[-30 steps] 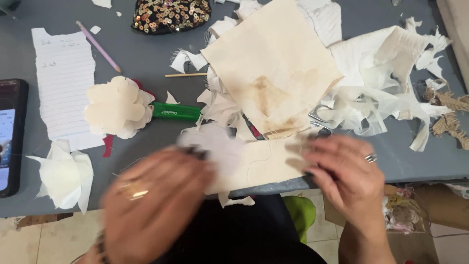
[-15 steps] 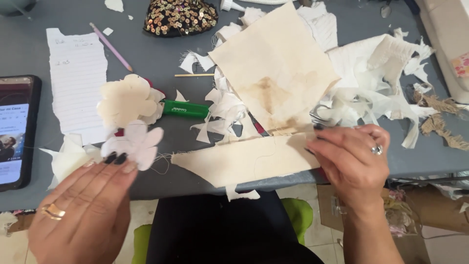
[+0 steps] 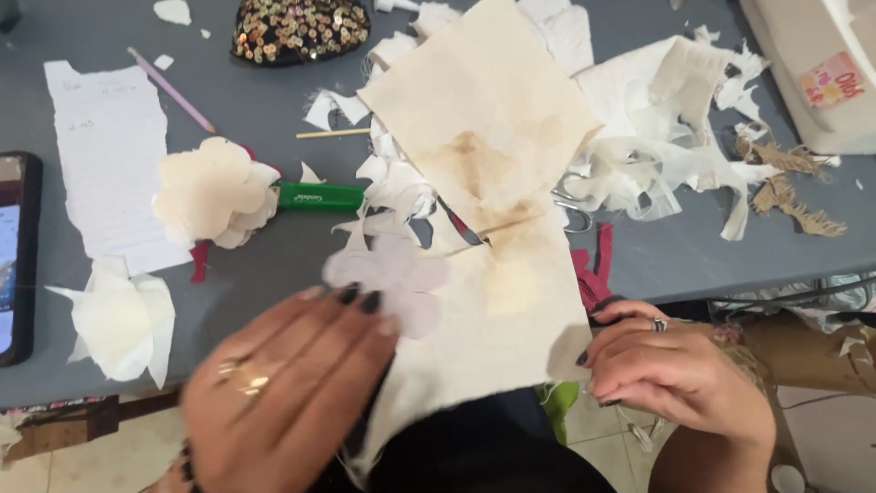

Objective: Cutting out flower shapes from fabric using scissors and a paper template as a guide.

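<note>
My left hand point(image 3: 292, 393) is blurred at the table's near edge. Its fingertips hold a pale, flower-shaped cutout point(image 3: 392, 274) flat against a cream fabric piece point(image 3: 502, 329). That piece hangs over the table edge toward my lap. My right hand point(image 3: 671, 370), with a ring on one finger, pinches the piece's right edge with curled fingers. Behind it lies a larger cream fabric sheet with brown stains point(image 3: 484, 119). A finished layered fabric flower point(image 3: 210, 192) sits to the left on the grey table point(image 3: 274, 256).
A green lighter point(image 3: 319, 194), a thin wooden stick point(image 3: 333, 134), a pink pencil point(image 3: 173, 91) and lined paper point(image 3: 109, 155) lie at left. A phone point(image 3: 14, 256) is at the left edge, with scissors point(image 3: 570, 196) under white scraps point(image 3: 657, 146). A sequined dark object point(image 3: 292, 27) is at the back.
My left hand has moved right, carrying the flower-shaped cutout onto the cream piece. The piece has been turned and pulled toward me, and my right hand has dropped lower along its edge.
</note>
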